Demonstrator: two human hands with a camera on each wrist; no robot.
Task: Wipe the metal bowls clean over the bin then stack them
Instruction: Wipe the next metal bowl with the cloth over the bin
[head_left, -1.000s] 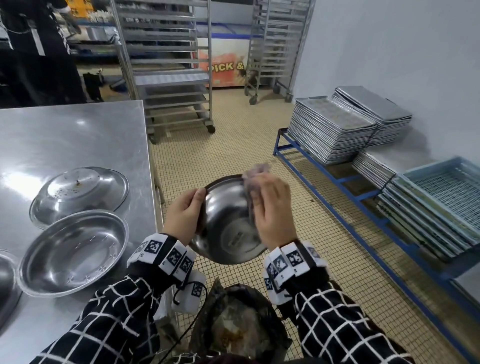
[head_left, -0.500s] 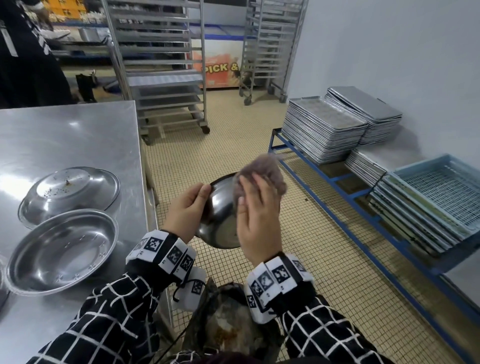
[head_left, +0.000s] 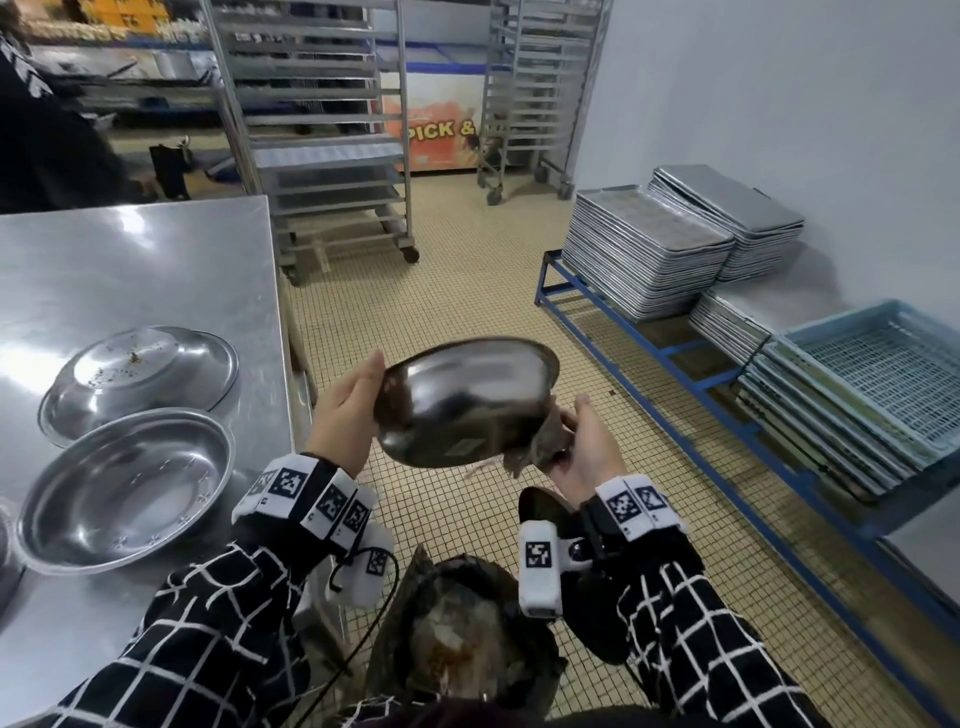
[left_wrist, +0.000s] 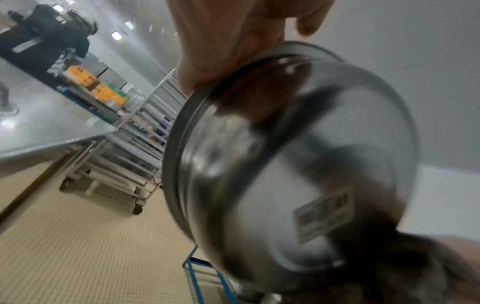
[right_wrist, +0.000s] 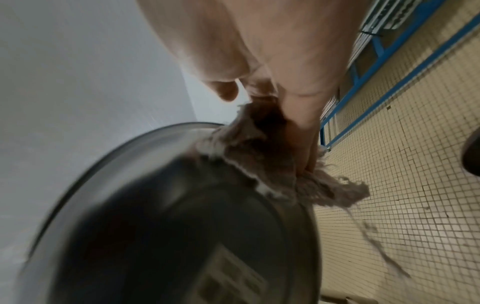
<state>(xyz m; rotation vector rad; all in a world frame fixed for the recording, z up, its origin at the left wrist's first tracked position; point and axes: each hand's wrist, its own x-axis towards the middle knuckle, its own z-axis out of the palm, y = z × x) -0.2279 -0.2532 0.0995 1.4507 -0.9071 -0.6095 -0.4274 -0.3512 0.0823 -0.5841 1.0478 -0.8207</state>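
A metal bowl hangs in the air above the bin, its underside with a sticker turned toward me. My left hand grips its left rim. My right hand holds a frayed grey-brown rag against the bowl's lower right outside wall. In the right wrist view the rag is bunched in the fingers at the bowl's rim. Two more metal bowls stand on the steel table: one upright, one upside down with crumbs on its base.
A blue floor rack on the right holds stacks of metal trays and blue crates. Wheeled tray racks stand behind the table. A person in black stands at the far left. Tiled floor lies between table and rack.
My right hand with the rag has moved from the bowl's top rim down to its lower right underside. The bowl has tipped so that its opening faces up and away.
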